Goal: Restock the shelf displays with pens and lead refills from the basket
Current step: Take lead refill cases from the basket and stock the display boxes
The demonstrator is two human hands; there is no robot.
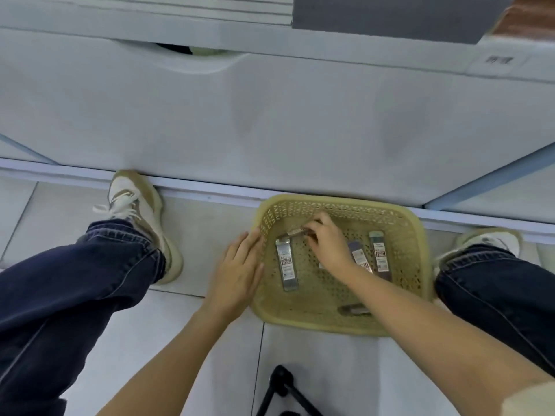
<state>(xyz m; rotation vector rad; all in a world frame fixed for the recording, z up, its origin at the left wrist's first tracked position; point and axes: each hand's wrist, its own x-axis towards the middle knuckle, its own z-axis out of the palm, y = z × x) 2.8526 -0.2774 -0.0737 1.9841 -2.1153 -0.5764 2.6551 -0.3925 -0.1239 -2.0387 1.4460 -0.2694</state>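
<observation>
A yellow perforated basket sits on the tiled floor against the base of a white shelf unit. Several flat lead refill packs lie inside: one at the left, two at the right, a dark one near the front rim. My right hand reaches into the basket and pinches a small refill pack near the back left corner. My left hand rests with straight fingers against the basket's outer left wall.
The white shelf base rises just behind the basket. My legs in dark jeans and beige sneakers flank the basket on both sides. A black tripod-like stand is on the floor near the bottom edge.
</observation>
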